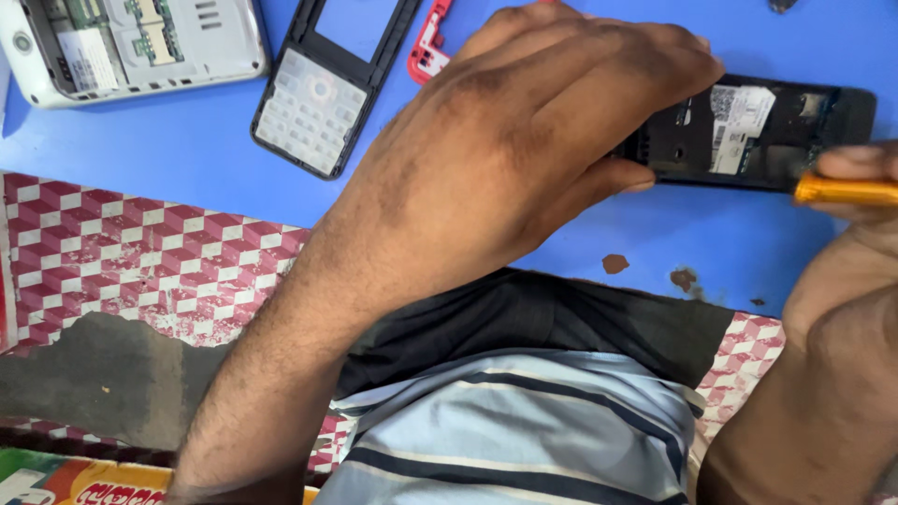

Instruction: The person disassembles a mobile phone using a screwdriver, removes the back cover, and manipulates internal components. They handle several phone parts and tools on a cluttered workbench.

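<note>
Pinning the black phone body (758, 131) flat on the blue counter (187, 159), left hand (524, 140) grips its left end, long axis sideways, while right hand (856, 187) pinches an orange-handled tool (842, 191) at its right end.

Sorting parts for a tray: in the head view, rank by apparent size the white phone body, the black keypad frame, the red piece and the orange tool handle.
1. White phone body, cropped.
2. Black keypad frame, close second.
3. Orange tool handle and red piece: both partly hidden, unranked.
</note>
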